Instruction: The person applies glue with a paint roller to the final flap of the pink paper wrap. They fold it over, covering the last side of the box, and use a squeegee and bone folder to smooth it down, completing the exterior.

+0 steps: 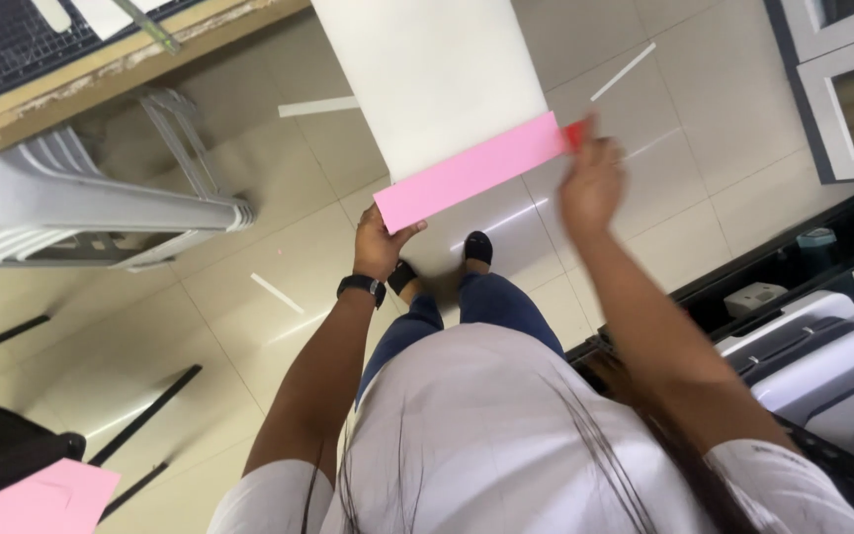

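Note:
A long pink paper strip (469,171) runs slantwise in front of me, lying along the lower edge of a large white sheet (432,74). My left hand (380,242) pinches the strip's lower left end; a black watch is on that wrist. My right hand (593,183) holds the strip's upper right end, where a small red thing (573,134) shows at the fingertips; what it is cannot be told. Both hands are raised above the tiled floor, over my feet.
Stacked white plastic chairs (71,208) stand at the left under a wooden table edge (121,59) with a black cutting mat. Grey office machines (822,356) sit at the right. Pink paper (32,499) lies at the lower left. Paper scraps litter the floor.

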